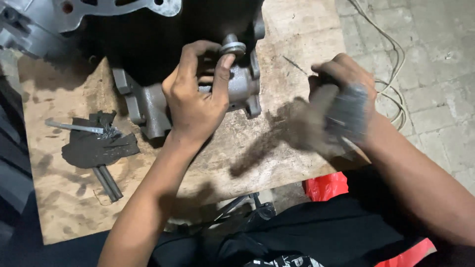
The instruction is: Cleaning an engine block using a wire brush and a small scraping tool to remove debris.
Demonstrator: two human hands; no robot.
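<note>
**Hands on a metal casting at the board's far edge**

A dark rag point(99, 148) and metal rods point(108, 183) lie near the wooden board's point(247, 158) left edge. The left hand point(195, 101) pinches a round metal disc point(232, 48) atop the grey casting point(237, 86). The blurred right hand point(341, 94) grips what may be a brush point(346, 113) near the right edge; a careless swing could strike fingers. The middle of the board offers room.

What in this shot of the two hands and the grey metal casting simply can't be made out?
Head view only:
- Right hand: the grey tool it grips is motion-blurred; its kind is unclear.
- Grey metal casting: the left hand covers its middle; its upper part is lost in shadow.
- Large metal part: cut off by the top edge.
- Dark scraps on the wooden board: too small to identify.
</note>
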